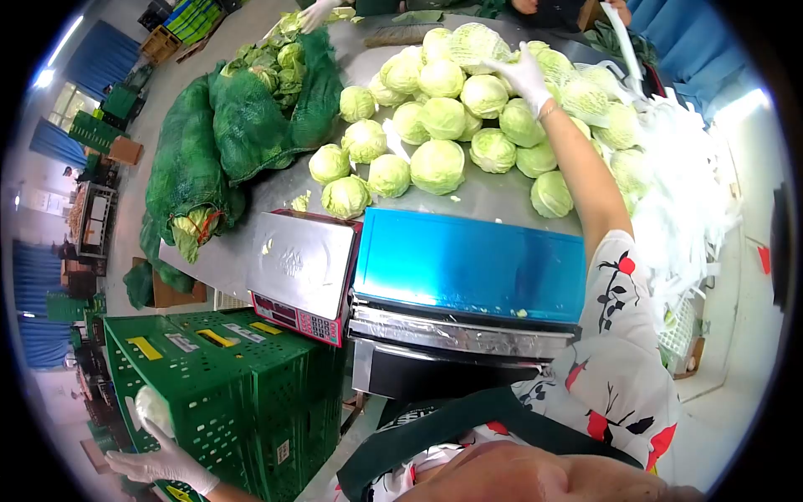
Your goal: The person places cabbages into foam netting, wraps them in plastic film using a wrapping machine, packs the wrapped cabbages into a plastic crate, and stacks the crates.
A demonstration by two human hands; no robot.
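Observation:
My right hand point(525, 79), in a white glove, stretches to the far side of the metal table over a pile of pale green cabbages point(439, 166). Its fingers are apart, next to a cabbage in a white foam net point(478, 46); whether they touch it I cannot tell. At the lower left, my gloved left hand point(159, 464) is spread open and holds nothing. It is beside a green perforated crate point(201, 376). Just above its fingers, a pale round thing point(153, 410), perhaps a wrapped cabbage, shows at the crate's side.
Before me stand a scale point(301, 259) and a wrapping machine with a blue top point(468, 259). Filled green mesh sacks point(188, 167) lie on the left. White foam nets point(682, 209) hang at the right. Another person's gloved hand point(318, 12) shows at the far edge.

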